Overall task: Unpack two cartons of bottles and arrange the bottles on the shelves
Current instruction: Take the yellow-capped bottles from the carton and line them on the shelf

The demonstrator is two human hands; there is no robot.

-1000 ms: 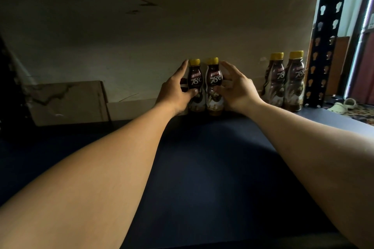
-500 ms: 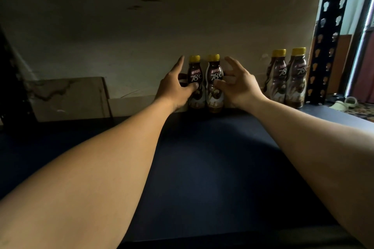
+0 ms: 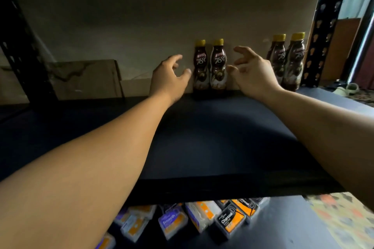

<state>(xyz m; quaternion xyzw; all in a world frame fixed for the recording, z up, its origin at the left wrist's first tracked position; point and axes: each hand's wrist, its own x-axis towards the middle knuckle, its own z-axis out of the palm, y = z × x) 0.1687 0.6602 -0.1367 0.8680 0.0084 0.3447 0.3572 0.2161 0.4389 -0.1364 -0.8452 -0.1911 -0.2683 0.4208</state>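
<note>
Bottle pair (image 3: 216, 66) stands between left hand (image 3: 169, 77) and right hand (image 3: 254, 74) (grips wide, empty).

Four bottles (image 3: 217, 66), two hands (image 3: 168, 81), two shelves (image 3: 202, 137)

Our left forearm (image 3: 91, 157) and right forearm (image 3: 323, 127) both run out of view, so neither elbow shows. Just past our right hand (image 3: 253, 73), the nearer bottle (image 3: 276, 56) loses its base behind the wrist. On the bottle (image 3: 200, 64) beside our left hand (image 3: 169, 79), the word above "78°C" is too blurred to read. Well below both hands, the packets (image 3: 230, 220) lie half under the shelf edge (image 3: 222, 188), smeared; we read only "Charcoal" and "Smooth".
</note>
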